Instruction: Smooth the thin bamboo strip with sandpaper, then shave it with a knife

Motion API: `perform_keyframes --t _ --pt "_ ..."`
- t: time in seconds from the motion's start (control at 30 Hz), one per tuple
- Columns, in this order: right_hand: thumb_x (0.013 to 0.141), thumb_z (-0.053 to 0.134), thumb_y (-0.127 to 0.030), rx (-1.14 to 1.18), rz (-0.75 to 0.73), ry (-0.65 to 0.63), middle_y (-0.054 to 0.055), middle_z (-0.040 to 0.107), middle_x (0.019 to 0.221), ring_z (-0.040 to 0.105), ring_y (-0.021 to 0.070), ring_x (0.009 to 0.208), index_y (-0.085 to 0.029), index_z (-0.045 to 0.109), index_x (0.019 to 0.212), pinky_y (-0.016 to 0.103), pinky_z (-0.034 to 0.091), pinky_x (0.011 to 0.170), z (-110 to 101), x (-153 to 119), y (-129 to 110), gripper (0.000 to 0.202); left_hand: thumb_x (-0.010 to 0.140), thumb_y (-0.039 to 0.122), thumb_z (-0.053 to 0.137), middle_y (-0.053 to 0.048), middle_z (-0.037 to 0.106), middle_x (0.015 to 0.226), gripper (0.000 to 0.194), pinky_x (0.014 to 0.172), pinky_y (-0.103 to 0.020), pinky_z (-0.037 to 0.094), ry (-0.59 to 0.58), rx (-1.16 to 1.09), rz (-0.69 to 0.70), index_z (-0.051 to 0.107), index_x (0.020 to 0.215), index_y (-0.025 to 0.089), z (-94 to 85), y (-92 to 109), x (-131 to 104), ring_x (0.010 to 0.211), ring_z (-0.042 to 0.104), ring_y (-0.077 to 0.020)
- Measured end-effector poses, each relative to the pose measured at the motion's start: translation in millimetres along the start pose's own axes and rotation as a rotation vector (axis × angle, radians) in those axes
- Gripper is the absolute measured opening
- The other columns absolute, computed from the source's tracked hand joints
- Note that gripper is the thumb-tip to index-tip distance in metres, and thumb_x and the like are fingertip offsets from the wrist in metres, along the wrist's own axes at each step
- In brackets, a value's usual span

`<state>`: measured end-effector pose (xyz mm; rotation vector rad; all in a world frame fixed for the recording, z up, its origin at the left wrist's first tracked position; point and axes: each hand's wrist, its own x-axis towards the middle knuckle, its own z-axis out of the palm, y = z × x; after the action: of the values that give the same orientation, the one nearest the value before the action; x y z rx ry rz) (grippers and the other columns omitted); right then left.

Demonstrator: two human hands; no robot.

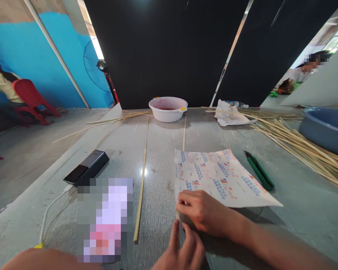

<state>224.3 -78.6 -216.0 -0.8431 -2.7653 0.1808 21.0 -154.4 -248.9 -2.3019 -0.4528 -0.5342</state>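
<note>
A thin bamboo strip [184, 138] runs from beside the white basin towards me and passes under the left edge of a sheet of sandpaper [211, 176], which lies printed backing up. My right hand [201, 210] is closed on the strip at the sheet's lower left corner; the fingers hide the exact grip. Just below it, the fingertips of my left hand [184, 247] are at the strip's near end, with the index finger along it. A second bamboo strip [143, 178] lies to the left, untouched. Right of the sheet rests a green utility knife [259, 171].
A white basin [169, 114] stands at the back. Bamboo strips [304, 148] are heaped at the right by a blue basin [326, 125]. Crumpled paper [231, 114] lies back right. At left are a black power bank [87, 168] with a cable and a lit phone [109, 213].
</note>
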Motion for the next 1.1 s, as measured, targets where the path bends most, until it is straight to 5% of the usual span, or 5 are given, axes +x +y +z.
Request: perform_keyframes --t 0.2,0.53,0.7,0.93,1.1 --pt "0.078 0.056 0.007 -0.008 0.041 -0.014 0.007 0.064 0.095 0.054 0.0190 0.080 -0.016 0.063 0.092 0.031 0.039 0.065 -3 -1 -1 0.027 0.109 0.027 0.048 -0.005 0.069 0.103 0.032 0.088 -0.043 0.054 -0.027 -0.004 0.023 0.078 0.101 0.018 -2.2 -1 0 0.100 0.069 -0.0219" --pt "0.088 0.059 0.001 0.069 0.011 -0.019 0.005 0.062 0.092 0.053 0.0181 0.076 -0.019 0.060 0.091 0.031 0.041 0.065 -1 -2 -10 0.020 0.111 0.029 0.045 -0.003 0.068 0.102 0.035 0.086 -0.040 0.058 -0.021 -0.002 0.019 0.077 0.104 0.018 -4.6 -3 3 0.099 0.071 -0.0199" --pt "0.081 0.050 0.009 0.013 0.052 0.076 0.008 0.064 0.096 0.055 0.0202 0.081 -0.017 0.063 0.096 0.032 0.043 0.069 -6 -4 -8 0.032 0.110 0.029 0.045 -0.006 0.070 0.106 0.036 0.085 -0.044 0.057 -0.054 -0.067 0.014 0.077 0.109 0.015 -2.3 0 0 0.100 0.070 -0.0226" --pt "0.081 0.055 0.007 0.001 0.045 0.006 0.008 0.066 0.098 0.056 0.0193 0.080 -0.016 0.064 0.096 0.031 0.041 0.066 1 0 -9 0.029 0.112 0.029 0.041 -0.006 0.069 0.106 0.040 0.087 -0.045 0.055 -0.028 -0.077 -0.006 0.079 0.108 0.016 -0.9 1 2 0.099 0.070 -0.0229" --pt "0.094 0.061 -0.002 0.065 -0.016 -0.004 0.005 0.064 0.092 0.053 0.0174 0.075 -0.018 0.061 0.089 0.030 0.041 0.065 2 1 -10 0.017 0.108 0.028 0.050 -0.005 0.067 0.102 0.030 0.090 -0.048 0.054 -0.039 0.020 0.036 0.079 0.109 0.019 1.4 4 0 0.101 0.069 -0.0240"
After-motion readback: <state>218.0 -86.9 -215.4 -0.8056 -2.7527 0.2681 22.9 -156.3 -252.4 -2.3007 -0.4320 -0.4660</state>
